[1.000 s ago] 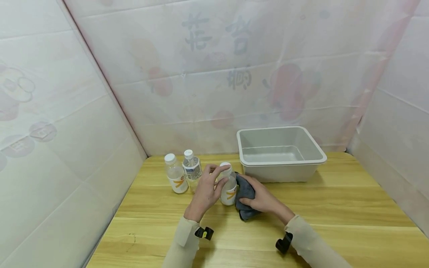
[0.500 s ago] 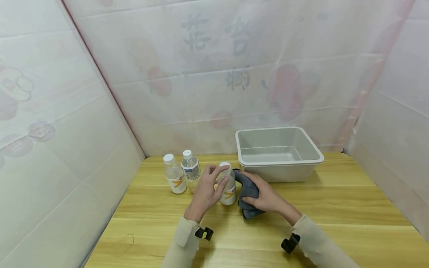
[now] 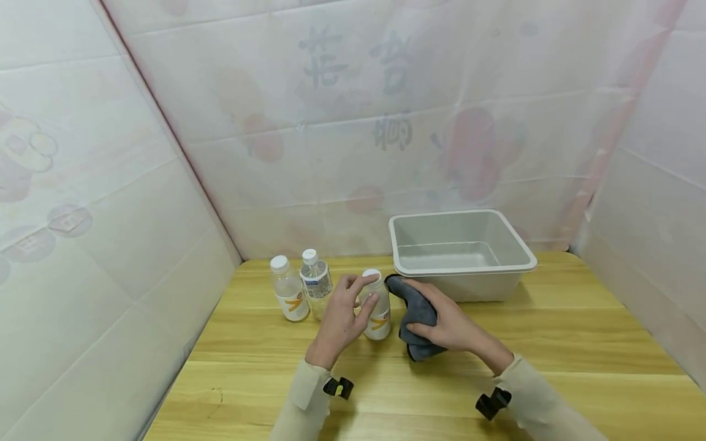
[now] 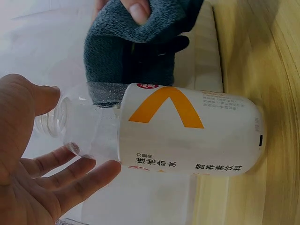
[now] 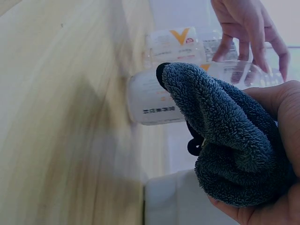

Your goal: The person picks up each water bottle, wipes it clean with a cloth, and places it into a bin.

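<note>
A clear plastic bottle with a white cap and an orange-marked white label stands upright on the table. My left hand holds it by its upper part, thumb and fingers around the neck and shoulder. In the left wrist view the bottle shows a few drops on its clear shoulder. Just right of it, my right hand grips a bunched dark grey cloth with black edging. That cloth appears close to the bottle in the right wrist view; whether they touch I cannot tell.
Two more capped bottles stand left of my hands: a matching labelled bottle and a slimmer clear bottle. A light grey plastic bin sits at the back right of the wooden table. Printed fabric walls enclose the sides and back.
My right hand has moved the grey cloth to the right, away from the bottle's side. The left hand and the bottle stay in place.
</note>
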A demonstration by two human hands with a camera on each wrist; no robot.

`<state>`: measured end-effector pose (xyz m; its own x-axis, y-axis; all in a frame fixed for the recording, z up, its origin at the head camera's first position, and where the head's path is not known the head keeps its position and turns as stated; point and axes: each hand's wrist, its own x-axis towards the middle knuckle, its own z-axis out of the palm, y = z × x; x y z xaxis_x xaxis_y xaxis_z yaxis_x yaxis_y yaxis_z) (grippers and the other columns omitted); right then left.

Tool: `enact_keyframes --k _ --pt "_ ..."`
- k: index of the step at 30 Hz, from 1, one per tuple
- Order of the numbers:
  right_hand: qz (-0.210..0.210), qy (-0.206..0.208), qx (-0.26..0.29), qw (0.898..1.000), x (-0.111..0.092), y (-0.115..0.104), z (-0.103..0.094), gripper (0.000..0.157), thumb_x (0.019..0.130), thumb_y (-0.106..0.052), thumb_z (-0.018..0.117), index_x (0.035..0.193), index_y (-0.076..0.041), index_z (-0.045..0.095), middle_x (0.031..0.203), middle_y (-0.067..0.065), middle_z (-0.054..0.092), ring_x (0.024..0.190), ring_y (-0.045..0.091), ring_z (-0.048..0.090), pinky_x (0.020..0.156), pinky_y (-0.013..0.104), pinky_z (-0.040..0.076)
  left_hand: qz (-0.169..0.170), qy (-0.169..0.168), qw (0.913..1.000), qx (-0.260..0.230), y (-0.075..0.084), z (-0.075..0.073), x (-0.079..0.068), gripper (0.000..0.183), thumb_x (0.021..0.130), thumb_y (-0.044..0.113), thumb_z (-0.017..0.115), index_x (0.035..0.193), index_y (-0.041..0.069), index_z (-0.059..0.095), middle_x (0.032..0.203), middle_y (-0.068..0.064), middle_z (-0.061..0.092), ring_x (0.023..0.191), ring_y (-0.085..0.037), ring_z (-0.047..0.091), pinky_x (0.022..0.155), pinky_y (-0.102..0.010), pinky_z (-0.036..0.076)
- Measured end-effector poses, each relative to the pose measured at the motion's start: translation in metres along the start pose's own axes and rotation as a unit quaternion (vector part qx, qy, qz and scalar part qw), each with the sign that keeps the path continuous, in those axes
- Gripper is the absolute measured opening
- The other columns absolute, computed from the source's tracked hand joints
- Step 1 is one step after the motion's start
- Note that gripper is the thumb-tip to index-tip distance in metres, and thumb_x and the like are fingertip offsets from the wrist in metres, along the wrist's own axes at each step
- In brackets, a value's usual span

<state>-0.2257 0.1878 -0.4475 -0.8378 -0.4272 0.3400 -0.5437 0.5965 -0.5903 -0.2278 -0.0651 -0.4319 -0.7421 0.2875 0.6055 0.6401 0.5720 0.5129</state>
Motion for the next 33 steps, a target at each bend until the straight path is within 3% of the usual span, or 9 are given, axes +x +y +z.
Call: enact_keyframes --k 2,10,14,23,33 --pt "-0.002 0.000 -0.001 1.000 0.001 -0.002 -0.003 0.089 0.083 -0.020 0.084 0.158 -0.028 0.037 0.147 0.010 0.053 0.115 0.025 0.060 0.087 0.044 0.050 0.002 0.003 1.0000 -0.002 0.000 0.000 0.000 0.034 0.102 0.026 0.062 0.136 0.023 0.063 0.119 -0.012 0.061 0.101 -0.023 0.064 0.074 -0.038 0.063" --pt "-0.022 0.005 -0.007 1.000 0.005 -0.007 -0.011 0.087 0.083 -0.020 0.084 0.157 -0.025 0.039 0.150 0.012 0.052 0.120 0.031 0.060 0.089 0.049 0.050 0.017 0.014 0.9991 0.035 -0.002 0.000 0.001 0.031 0.102 0.028 0.064 0.132 0.023 0.065 0.119 -0.008 0.067 0.100 -0.021 0.064 0.073 -0.024 0.057" --pt "-0.021 -0.001 -0.002 1.000 0.007 -0.010 -0.014 0.086 0.084 -0.021 0.083 0.157 -0.026 0.038 0.150 0.011 0.051 0.117 0.029 0.061 0.087 0.046 0.050 0.010 0.008 0.9997 0.023 -0.002 0.000 0.000 0.031 0.102 0.029 0.063 0.132 0.022 0.065 0.121 -0.009 0.067 0.108 -0.026 0.066 0.075 -0.026 0.060" --pt "-0.021 -0.003 -0.002 1.000 0.011 -0.015 -0.019 0.088 0.083 -0.022 0.083 0.158 -0.027 0.037 0.149 0.011 0.052 0.111 0.025 0.061 0.082 0.041 0.048 0.007 -0.005 1.0000 0.002 -0.001 0.002 0.000 0.031 0.102 0.029 0.063 0.132 0.021 0.063 0.122 -0.007 0.067 0.111 -0.025 0.067 0.078 -0.031 0.062" --pt "-0.025 -0.005 0.003 1.000 0.019 -0.021 -0.013 0.087 0.085 -0.024 0.082 0.158 -0.024 0.035 0.149 0.013 0.052 0.114 0.028 0.060 0.084 0.044 0.048 0.020 0.005 0.9992 0.034 0.002 0.005 0.004 0.025 0.101 0.032 0.064 0.122 0.017 0.063 0.111 -0.004 0.068 0.085 -0.022 0.064 0.069 -0.023 0.051"
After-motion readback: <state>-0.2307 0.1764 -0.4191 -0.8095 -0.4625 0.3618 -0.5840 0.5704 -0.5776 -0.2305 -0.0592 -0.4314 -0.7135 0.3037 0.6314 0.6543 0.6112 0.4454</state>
